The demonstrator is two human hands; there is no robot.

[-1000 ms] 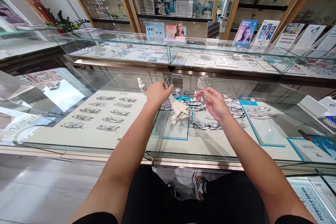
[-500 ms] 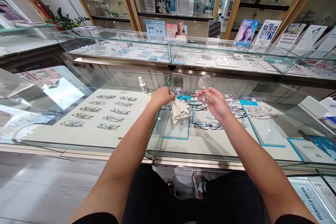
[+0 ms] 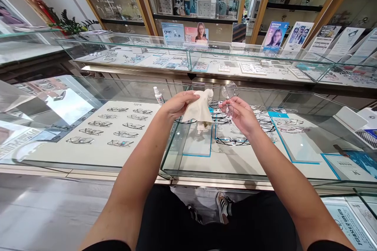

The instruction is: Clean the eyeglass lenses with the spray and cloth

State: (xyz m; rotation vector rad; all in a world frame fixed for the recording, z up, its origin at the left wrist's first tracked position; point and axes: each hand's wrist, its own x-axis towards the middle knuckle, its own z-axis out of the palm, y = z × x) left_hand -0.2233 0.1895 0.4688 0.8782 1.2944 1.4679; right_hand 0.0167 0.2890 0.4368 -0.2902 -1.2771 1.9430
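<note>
Lifted off the glass counter (image 3: 141, 164), the cream cleaning cloth (image 3: 199, 109) now hangs pinched in the left hand (image 3: 176, 104); the right hand (image 3: 243, 117) pinches clear-framed glasses (image 3: 228, 98) just beside it.

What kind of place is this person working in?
Most likely an optician's shop. Rows of spectacle frames lie in glass display cases, eyewear posters stand behind, and the right hand holds clear-lensed glasses while the left hand holds a cloth.
</note>
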